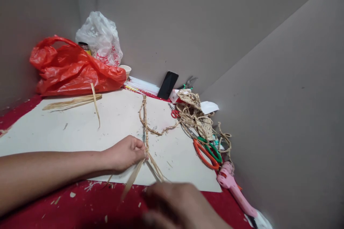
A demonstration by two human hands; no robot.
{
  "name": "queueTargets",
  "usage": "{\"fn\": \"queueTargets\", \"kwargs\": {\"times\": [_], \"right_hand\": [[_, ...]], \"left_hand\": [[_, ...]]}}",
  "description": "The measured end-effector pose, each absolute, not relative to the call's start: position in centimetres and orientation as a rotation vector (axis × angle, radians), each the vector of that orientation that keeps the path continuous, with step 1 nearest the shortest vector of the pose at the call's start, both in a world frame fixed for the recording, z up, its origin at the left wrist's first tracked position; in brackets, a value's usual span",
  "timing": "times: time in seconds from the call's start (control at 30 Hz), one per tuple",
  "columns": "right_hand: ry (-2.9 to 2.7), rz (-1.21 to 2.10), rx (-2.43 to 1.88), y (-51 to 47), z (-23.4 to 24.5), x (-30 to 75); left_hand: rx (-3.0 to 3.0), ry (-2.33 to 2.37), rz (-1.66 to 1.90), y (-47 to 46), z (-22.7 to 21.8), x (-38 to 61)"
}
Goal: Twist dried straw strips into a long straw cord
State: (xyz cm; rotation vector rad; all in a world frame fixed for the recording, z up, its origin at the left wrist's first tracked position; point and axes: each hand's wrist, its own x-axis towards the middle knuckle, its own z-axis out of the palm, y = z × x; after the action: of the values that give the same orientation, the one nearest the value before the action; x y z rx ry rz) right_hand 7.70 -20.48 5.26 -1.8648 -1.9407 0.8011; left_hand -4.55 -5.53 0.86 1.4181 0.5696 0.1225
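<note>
My left hand (126, 153) is closed in a pinch on a braided straw cord (145, 121) that runs away from me across a pale sheet (80, 128). Loose flat straw strips (134, 179) fan out below the pinch toward the near edge. My right hand (177, 205) sits low and close to the camera, smeared by motion, just below the strip ends; its fingers do not show clearly. A side strand of the cord (163, 130) branches off to the right.
A red plastic bag (72, 68) and a white bag (100, 37) lie at the back left, dry straw (72, 103) before them. At the right are a phone (168, 84), a woven straw tangle (196, 116), scissors (208, 152) and a pink glue gun (235, 188). Grey walls close in.
</note>
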Motion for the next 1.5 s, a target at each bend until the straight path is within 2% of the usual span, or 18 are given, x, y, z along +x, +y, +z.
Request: {"fn": "queueTargets", "kwargs": {"times": [0.07, 0.13, 0.23, 0.3, 0.43, 0.53, 0.73, 0.93, 1.03, 1.17, 1.27, 1.37, 1.5], "right_hand": [[-1.558, 0.668, -1.942, -19.5, 6.0, 8.9], [-1.357, 0.736, -1.876, -18.0, 5.5, 9.6], [-1.266, 1.216, -1.670, -15.7, 3.4, 9.7], [-1.224, 1.398, -1.607, -14.7, 2.3, 9.5], [-1.360, 1.299, -1.663, -13.9, 1.9, 9.8], [-1.414, 1.368, -1.645, -13.7, 1.8, 10.2], [-1.172, 1.518, -1.520, -13.7, 0.7, 10.4], [-0.831, 1.645, -1.420, -14.3, 0.1, 10.7], [-0.711, 1.700, -1.313, -14.5, -0.3, 11.1], [-0.701, 1.730, -1.243, -14.4, -0.3, 11.3], [-0.696, 1.752, -1.237, -14.3, -0.2, 11.2], [-0.692, 1.750, -1.227, -14.3, -0.2, 11.1], [-0.698, 1.751, -1.217, -14.3, -0.4, 11.0]], "left_hand": [[1.374, 0.552, 0.129, -5.5, 0.7, -4.5], [1.322, 0.532, 0.141, -5.5, 0.8, -4.5], [1.255, 0.410, 0.143, -5.5, 0.9, -4.4], [1.267, 0.394, 0.142, -5.5, 0.8, -4.5], [1.414, 0.549, 0.143, -5.4, 0.3, -4.5], [1.479, 0.555, 0.121, -5.3, 0.0, -4.5], [1.607, 0.594, 0.056, -4.8, 0.7, -4.8], [1.750, 0.584, -0.081, -3.0, 4.0, -5.4], [2.160, 0.834, 0.242, 0.2, 6.4, -6.5], [2.436, 1.563, 0.586, 6.5, 7.9, -9.1], [2.384, 1.830, 0.496, 10.1, 7.0, -10.7], [2.371, 1.834, 0.393, 11.7, 5.1, -11.3], [2.355, 1.835, 0.447, 12.1, 3.8, -11.4]]}}
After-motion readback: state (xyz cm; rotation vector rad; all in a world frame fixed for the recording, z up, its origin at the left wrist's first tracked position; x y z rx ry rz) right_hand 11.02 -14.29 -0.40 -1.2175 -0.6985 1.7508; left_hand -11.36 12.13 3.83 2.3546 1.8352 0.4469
